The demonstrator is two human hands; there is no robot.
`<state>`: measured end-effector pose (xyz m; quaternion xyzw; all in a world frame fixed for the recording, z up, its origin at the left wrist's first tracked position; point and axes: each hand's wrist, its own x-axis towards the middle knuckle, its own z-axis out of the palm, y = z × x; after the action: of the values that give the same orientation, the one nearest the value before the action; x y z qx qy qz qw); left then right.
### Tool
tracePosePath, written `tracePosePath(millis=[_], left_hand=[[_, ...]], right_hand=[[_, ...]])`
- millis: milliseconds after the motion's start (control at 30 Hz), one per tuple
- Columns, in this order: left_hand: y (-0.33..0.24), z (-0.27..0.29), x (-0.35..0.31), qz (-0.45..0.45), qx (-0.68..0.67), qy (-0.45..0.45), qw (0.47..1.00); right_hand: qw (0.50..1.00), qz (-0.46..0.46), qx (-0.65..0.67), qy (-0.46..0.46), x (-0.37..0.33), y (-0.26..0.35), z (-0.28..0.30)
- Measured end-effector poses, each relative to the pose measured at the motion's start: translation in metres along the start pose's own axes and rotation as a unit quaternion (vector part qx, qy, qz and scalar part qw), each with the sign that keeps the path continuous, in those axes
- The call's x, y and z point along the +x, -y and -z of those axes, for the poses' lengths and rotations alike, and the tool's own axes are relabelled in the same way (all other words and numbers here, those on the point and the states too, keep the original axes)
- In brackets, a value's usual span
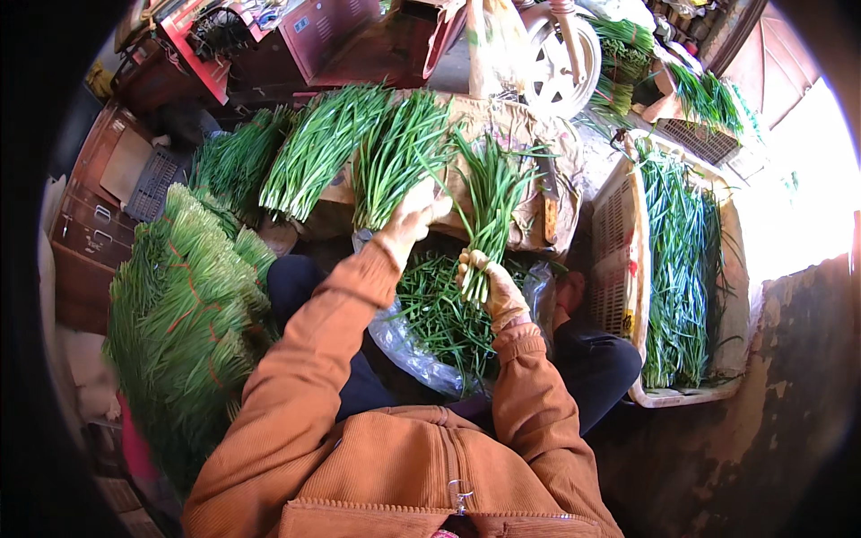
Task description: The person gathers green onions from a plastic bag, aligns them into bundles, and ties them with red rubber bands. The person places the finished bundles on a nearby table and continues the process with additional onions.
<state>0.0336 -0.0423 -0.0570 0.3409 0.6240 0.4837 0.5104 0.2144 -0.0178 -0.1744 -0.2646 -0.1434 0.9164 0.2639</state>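
Observation:
My right hand (498,289) is closed round the cut ends of a bunch of chives (491,199), whose green tips fan out over a covered board. My left hand (418,215) is beside the base of another chive bunch (399,157) lying on the board. Its fingers are curled together, and what they pinch, if anything, is hidden. Below both hands, loose green trimmings (444,305) fill a basin or tub lined with clear plastic (404,345). A knife with a wooden handle (550,220) rests on the board, right of the held bunch.
More chive bunches (318,148) lie along the board's left. A tall heap of chives tied with red bands (184,305) stands at my left. At right is a pale plastic crate (619,260) of chives. A white wheel (552,67) and dark red cabinet (327,40) stand behind.

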Motion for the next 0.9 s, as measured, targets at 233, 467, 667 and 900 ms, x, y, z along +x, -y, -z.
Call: tracePosePath(millis=[233, 467, 667, 900], left_hand=[[0.094, -0.018, -0.059, 0.16, -0.184, 0.166, 0.955], [0.146, -0.02, -0.029, 0.208, -0.437, 0.204, 0.851], [0.122, -0.026, -0.037, 0.211, -0.478, 0.21, 0.826], [0.122, -0.027, -0.032, 0.192, -0.482, 0.233, 0.823]], right_hand=[[0.995, 0.009, -0.096, -0.04, 0.008, -0.019, -0.004], [0.938, 0.052, -0.336, -0.07, -0.011, -0.02, -0.025], [0.939, -0.002, -0.342, 0.021, -0.016, 0.004, 0.009], [0.932, 0.09, -0.348, -0.042, -0.066, 0.028, -0.002]])
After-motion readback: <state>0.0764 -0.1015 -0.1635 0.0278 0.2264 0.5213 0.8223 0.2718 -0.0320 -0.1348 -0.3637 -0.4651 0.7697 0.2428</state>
